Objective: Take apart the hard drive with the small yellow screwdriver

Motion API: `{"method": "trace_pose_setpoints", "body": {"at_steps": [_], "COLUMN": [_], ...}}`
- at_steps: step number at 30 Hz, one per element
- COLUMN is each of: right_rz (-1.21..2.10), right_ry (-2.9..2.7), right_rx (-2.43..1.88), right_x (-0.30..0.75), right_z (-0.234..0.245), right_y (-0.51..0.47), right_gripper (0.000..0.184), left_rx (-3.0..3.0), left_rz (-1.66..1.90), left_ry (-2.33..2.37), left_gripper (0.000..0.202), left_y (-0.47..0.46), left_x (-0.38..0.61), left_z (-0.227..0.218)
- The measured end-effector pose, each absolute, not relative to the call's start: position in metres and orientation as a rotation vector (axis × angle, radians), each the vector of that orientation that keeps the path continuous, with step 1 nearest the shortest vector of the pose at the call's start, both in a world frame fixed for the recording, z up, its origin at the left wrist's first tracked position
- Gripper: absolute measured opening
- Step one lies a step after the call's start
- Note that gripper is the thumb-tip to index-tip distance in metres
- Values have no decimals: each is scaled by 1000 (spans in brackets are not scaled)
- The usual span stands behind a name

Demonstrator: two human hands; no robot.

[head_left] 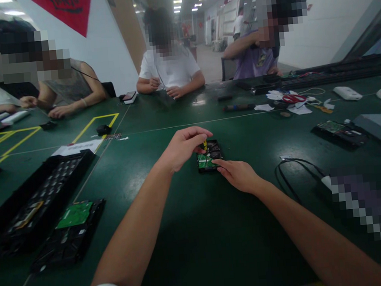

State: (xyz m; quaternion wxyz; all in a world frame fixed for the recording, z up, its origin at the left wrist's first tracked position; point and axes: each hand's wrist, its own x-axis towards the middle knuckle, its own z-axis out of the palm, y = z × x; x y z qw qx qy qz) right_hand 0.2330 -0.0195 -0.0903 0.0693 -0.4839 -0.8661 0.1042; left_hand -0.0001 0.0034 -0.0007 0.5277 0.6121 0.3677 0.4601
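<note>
My left hand (187,145) is closed around a small yellow and black screwdriver (205,145). The screwdriver stands upright, its shaft pointing down at a green circuit board (204,163). That board lies in a small black device (215,146) on the green table in front of me. With index finger on the board's right side and thumb by the edge, my right hand (238,174) grips the black device. The left fingers partly cover the device. Whether the screwdriver tip sits in a screw is too small to make out.
To my left are a long black tray (52,182) and another black device with a green board (74,229). A similar unit (339,132), a cable (279,171) and red-handled scissors (295,98) lie to the right. Several people sit across the table.
</note>
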Motion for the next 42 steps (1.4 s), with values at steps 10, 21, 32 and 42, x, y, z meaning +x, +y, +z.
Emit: {"method": "trace_pose_setpoints", "body": {"at_steps": [10,21,32,42], "right_rz": [298,295,300,280], "right_ry": [-2607,-2616,-2610,-2599], "right_rx": [-1431,-1418,-1413,-1411], "right_x": [233,234,234,235], "right_z": [-91,-91,-91,-96], "right_y": [-19,-17,-17,-17], "right_gripper": [46,46,46,45], "left_rx": [1278,1415,1442,1324], "left_rz": [1104,1158,1051,1036], "left_ry": [783,935,890,787], "left_gripper": [10,20,24,16], "left_y": [-2,5,-2,0], "left_x": [9,5,5,1], "left_z": [4,-5,4,3]}}
